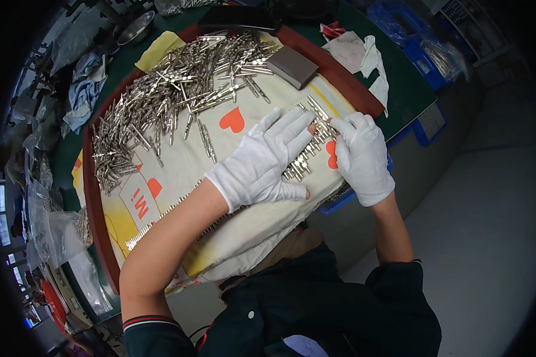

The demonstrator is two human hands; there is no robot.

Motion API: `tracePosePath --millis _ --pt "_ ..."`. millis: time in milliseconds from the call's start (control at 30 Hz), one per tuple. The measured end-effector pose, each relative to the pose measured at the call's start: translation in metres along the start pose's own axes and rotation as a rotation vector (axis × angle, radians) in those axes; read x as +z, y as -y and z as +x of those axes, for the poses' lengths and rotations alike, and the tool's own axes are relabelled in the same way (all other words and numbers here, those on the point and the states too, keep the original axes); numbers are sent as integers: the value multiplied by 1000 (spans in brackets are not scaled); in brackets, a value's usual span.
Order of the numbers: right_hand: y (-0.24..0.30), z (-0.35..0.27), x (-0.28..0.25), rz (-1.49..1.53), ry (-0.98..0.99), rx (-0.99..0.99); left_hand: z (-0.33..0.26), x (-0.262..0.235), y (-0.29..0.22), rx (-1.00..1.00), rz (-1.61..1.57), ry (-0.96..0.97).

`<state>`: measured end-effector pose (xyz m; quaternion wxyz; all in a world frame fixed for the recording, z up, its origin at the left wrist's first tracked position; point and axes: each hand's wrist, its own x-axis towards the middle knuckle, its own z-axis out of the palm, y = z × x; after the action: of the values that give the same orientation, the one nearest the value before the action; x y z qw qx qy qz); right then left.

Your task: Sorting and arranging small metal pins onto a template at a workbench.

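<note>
White fingertip-cut gloves cover both of my hands. My left hand [262, 156] lies flat with its fingers stretched out and its thumb apart, over a group of slim silver metal pins [299, 168] lined up side by side on a printed cloth. Some of those pins are hidden under its palm and fingers. At the right end of this group, my right hand [364, 157] has its fingers bent and drawn together; whether a pin is between them is hidden. Another row of pins [155, 229] runs partly beneath my left forearm. A large loose heap of similar pins [184, 77] spreads across the far left.
A red-brown wooden rim [330, 56] borders the cloth [190, 160]. A grey block [293, 67] sits near the far right corner. Yellow paper [159, 50], white scraps [372, 56] and a metal bowl [136, 28] lie beyond. Blue bins [426, 62] stand at right, plastic bags [59, 238] at left.
</note>
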<state>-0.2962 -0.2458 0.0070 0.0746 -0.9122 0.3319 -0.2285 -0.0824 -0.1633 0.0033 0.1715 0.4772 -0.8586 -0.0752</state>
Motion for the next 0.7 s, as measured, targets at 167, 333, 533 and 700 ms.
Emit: tracePosePath --millis 167,333,533,700 --pt "8 8 3 49 -115 -152 -2 1 -1 0 -7 -41" --pt "23 14 10 148 6 -355 -19 -18 -10 -87 5 -38" --pt "44 34 19 135 240 -574 -86 -41 -35 -297 54 93" --pt "59 60 40 223 377 -756 -110 -29 -37 -316 -31 142"
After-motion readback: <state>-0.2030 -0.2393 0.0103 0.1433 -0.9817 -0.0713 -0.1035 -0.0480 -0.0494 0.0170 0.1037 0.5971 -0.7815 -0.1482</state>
